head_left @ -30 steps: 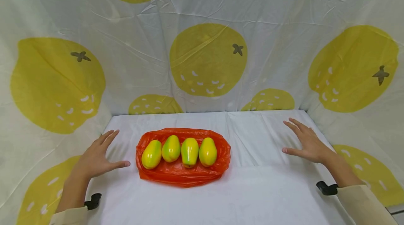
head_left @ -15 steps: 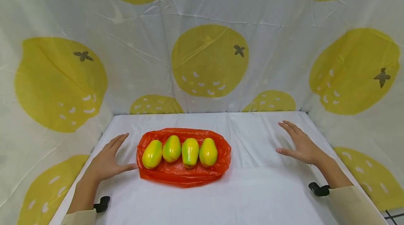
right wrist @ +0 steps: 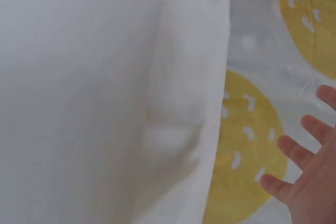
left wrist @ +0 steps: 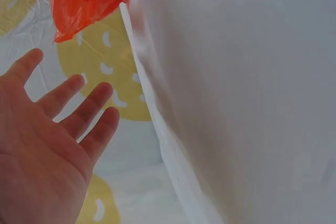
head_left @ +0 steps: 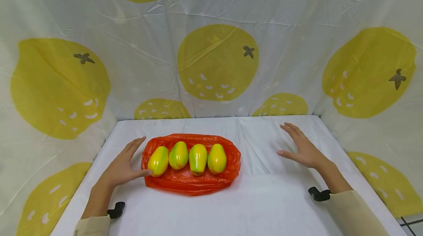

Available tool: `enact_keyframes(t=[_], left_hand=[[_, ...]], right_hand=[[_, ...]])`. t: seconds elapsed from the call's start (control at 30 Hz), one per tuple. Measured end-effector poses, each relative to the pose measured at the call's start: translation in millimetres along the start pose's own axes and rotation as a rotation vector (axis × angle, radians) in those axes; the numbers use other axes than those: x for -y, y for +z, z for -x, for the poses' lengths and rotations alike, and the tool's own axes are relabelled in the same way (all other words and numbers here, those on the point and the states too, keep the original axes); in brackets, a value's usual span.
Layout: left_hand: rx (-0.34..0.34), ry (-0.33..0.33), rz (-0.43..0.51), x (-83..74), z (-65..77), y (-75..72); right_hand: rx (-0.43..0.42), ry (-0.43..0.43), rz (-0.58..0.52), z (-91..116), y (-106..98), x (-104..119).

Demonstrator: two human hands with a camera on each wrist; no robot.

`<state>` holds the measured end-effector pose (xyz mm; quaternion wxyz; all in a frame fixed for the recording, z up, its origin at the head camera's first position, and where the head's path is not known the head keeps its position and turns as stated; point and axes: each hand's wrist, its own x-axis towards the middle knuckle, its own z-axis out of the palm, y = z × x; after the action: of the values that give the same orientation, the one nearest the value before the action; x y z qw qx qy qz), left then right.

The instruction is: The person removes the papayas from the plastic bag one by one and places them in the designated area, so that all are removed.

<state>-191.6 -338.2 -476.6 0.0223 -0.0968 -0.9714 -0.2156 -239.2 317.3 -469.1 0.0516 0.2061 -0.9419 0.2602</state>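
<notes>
Several yellow-green papayas [head_left: 198, 159] lie in a row on a red plastic bag [head_left: 195, 188] spread on the white-covered table. My left hand [head_left: 122, 168] is at the bag's left end, fingers spread, its thumb tip overlapping the leftmost papaya [head_left: 158, 161] in the head view. In the left wrist view the open palm [left wrist: 47, 150] holds nothing, and a corner of the red bag [left wrist: 86, 3] shows above the fingers. Well to the right of the bag, my right hand [head_left: 304, 149] hovers over the table with straight, spread fingers and holds nothing.
A white cloth covers the table [head_left: 264, 203]. Behind it and at both sides hangs a pale curtain [head_left: 142, 63] printed with large yellow lemons. Each wrist wears a small black camera mount, one on the left [head_left: 116, 210] and one on the right [head_left: 320, 194].
Both hands have moved inward: the left one rightward to the bag's left end, the right one leftward over the table. The papayas and the bag have stayed in place.
</notes>
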Motion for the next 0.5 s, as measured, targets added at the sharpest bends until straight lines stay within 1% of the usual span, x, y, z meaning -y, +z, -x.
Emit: enact_keyframes(t=[0.23,0.5], left_hand=[[0.027,0.023,0.047,-9.8,-5.9,6.5],[0.038,0.042,0.084,-10.0,-8.3,13.4]], right_hand=[[-0.009,-0.023,-0.035,-5.9,9.6,8.3],[0.004,-0.027,-0.06,-10.6,17.8,22.8]])
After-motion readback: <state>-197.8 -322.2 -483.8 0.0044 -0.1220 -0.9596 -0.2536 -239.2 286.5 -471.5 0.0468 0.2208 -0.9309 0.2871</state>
